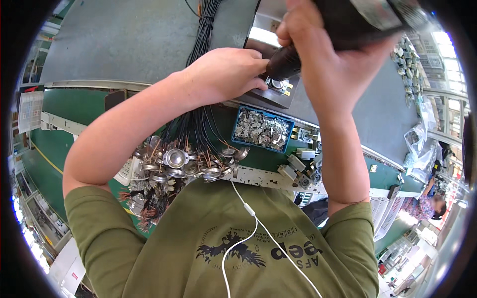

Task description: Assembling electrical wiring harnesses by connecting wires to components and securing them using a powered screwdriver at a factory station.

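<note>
My right hand [338, 64] is wrapped round a black power screwdriver [285, 63], whose tapered nose points down and left. Under that nose, on a dark metal block [278, 98], sits a small metal part with brass tabs [279, 85]. The fingers of my left hand [233, 72] are closed at the left edge of this part, right beside the tool's nose. The nose hides the part's upper side and the screwdriver's very tip.
A blue tray [233, 130] of small metal pieces stands nearer me. Left of it hang black wires [201, 39] ending in round metal cups [176, 158]. White-bodied parts [296, 163] lie to its right, and more parts [408, 69] at far right. A person [420, 207] is in the background.
</note>
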Demonstrator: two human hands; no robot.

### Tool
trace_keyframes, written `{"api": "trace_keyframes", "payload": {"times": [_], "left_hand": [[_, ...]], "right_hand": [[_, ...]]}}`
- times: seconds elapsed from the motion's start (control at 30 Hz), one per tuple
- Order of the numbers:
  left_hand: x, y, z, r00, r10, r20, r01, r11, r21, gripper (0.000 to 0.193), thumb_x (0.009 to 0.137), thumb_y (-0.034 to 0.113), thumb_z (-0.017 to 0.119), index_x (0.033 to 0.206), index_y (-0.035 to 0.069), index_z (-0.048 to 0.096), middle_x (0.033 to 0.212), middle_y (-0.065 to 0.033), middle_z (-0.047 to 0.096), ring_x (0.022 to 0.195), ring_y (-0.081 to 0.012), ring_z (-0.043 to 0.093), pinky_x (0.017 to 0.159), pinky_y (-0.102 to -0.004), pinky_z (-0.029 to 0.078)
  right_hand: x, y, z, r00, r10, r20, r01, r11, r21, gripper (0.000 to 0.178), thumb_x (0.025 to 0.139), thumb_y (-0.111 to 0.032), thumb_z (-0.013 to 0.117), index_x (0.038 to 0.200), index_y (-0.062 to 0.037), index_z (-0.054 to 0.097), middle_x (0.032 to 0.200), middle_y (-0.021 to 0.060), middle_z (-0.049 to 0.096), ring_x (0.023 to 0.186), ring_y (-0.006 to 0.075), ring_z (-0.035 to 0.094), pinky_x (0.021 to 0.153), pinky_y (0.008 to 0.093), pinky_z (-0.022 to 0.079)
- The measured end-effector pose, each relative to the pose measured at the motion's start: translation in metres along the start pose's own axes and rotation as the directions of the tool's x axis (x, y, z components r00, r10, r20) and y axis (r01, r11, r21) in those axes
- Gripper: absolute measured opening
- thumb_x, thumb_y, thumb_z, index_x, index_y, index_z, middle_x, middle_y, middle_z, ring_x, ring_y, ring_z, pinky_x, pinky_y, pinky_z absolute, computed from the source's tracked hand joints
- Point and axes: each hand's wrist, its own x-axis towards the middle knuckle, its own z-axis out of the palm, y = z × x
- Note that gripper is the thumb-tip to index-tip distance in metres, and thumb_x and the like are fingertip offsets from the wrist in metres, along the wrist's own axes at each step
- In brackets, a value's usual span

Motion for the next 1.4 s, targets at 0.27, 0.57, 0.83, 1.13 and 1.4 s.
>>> {"api": "trace_keyframes", "payload": {"times": [0.27, 0.57, 0.83, 1.13, 1.4], "left_hand": [[-0.003, 0.011, 0.000, 0.961, 0.270, -0.057, -0.259, 0.954, 0.151, 0.027, 0.089, 0.023, 0.076, 0.111, 0.011, 0.067, 0.101, -0.0058, 0.063, 0.088, -0.0248, 0.068, 0.077, -0.0406, 0.053], [-0.003, 0.007, -0.009, 0.919, 0.360, -0.162, -0.331, 0.926, 0.181, 0.029, 0.091, 0.022, 0.073, 0.119, 0.016, 0.068, 0.104, -0.0032, 0.068, 0.097, -0.0244, 0.066, 0.085, -0.0380, 0.050], [-0.036, -0.050, -0.074, 0.565, -0.266, -0.781, -0.058, 0.931, -0.359, 0.043, 0.100, 0.013, 0.066, 0.141, 0.005, 0.054, 0.120, -0.0147, 0.065, 0.108, -0.0252, 0.064, 0.096, -0.0346, 0.050], [-0.082, -0.021, -0.098, 0.890, -0.100, -0.445, 0.135, 0.990, 0.046, 0.016, 0.092, 0.018, 0.069, 0.104, 0.008, 0.071, 0.092, -0.0102, 0.071, 0.091, -0.0303, 0.068, 0.082, -0.0422, 0.053], [-0.097, 0.029, -0.074, 0.968, -0.156, 0.195, 0.136, 0.984, 0.111, 0.014, 0.091, 0.018, 0.067, 0.098, 0.009, 0.072, 0.094, -0.0097, 0.068, 0.095, -0.0309, 0.068, 0.084, -0.0426, 0.056]], "right_hand": [[0.035, -0.082, 0.010, 0.940, 0.226, -0.255, -0.338, 0.719, -0.608, 0.021, 0.095, -0.002, 0.072, 0.111, 0.0065, 0.062, 0.093, 0.0166, 0.073, 0.061, 0.0177, 0.067, 0.055, 0.0296, 0.054], [0.032, -0.128, -0.045, 0.952, 0.101, 0.289, 0.306, -0.383, -0.872, 0.104, 0.092, -0.032, 0.081, 0.165, -0.0040, 0.012, 0.142, 0.0242, 0.052, 0.125, 0.0290, 0.060, 0.106, 0.0391, 0.049], [-0.097, -0.207, -0.028, 0.503, 0.812, -0.298, -0.004, -0.342, -0.940, 0.033, 0.082, -0.009, 0.079, 0.114, -0.0072, 0.072, 0.103, 0.0111, 0.064, 0.098, 0.0325, 0.062, 0.086, 0.0426, 0.052], [-0.102, -0.220, -0.031, 0.572, 0.643, -0.509, -0.486, -0.235, -0.842, 0.029, 0.083, 0.000, 0.079, 0.108, -0.0028, 0.065, 0.127, 0.0090, 0.068, 0.100, 0.0164, 0.064, 0.086, 0.0342, 0.051], [-0.096, -0.175, -0.043, 0.555, 0.693, -0.461, -0.832, 0.476, -0.285, 0.051, 0.105, -0.008, 0.060, 0.153, -0.0027, 0.043, 0.146, 0.0194, 0.055, 0.099, 0.0139, 0.061, 0.088, 0.0303, 0.051]]}}
